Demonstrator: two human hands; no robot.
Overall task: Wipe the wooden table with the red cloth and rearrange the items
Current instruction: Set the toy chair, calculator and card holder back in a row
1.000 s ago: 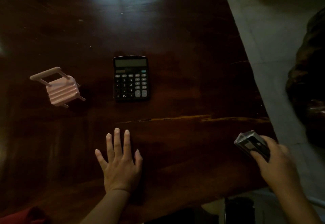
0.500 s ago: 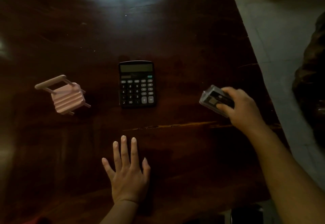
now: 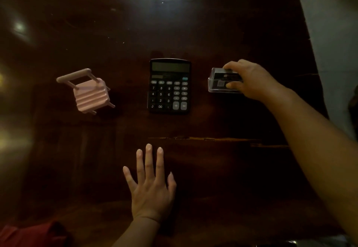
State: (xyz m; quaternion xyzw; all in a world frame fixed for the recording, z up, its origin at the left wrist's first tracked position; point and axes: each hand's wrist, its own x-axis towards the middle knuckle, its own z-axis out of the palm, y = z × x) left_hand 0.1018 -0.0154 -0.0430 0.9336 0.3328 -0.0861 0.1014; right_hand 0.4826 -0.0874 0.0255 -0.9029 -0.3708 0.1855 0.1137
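Observation:
On the dark wooden table (image 3: pixel 222 169) a black calculator (image 3: pixel 169 85) lies in the middle. A small pink chair-shaped stand (image 3: pixel 88 92) sits to its left. Just right of the calculator, a clear plastic box (image 3: pixel 220 81) with dark contents is gripped by my right hand (image 3: pixel 251 80), low over or on the table. My left hand (image 3: pixel 151 184) rests flat on the wood in front of the calculator, fingers spread, holding nothing. The red cloth (image 3: pixel 33 235) lies bunched at the bottom left corner, partly out of frame.
The table's right edge (image 3: pixel 311 56) runs down beside a pale tiled floor (image 3: pixel 335 33). A long crack in the wood (image 3: pixel 213 139) crosses the table between my hands. A dark object shows at the far right edge of the view.
My right hand has carried the clear box from the near right table edge up and left, to beside the calculator. My left hand has stayed flat on the table.

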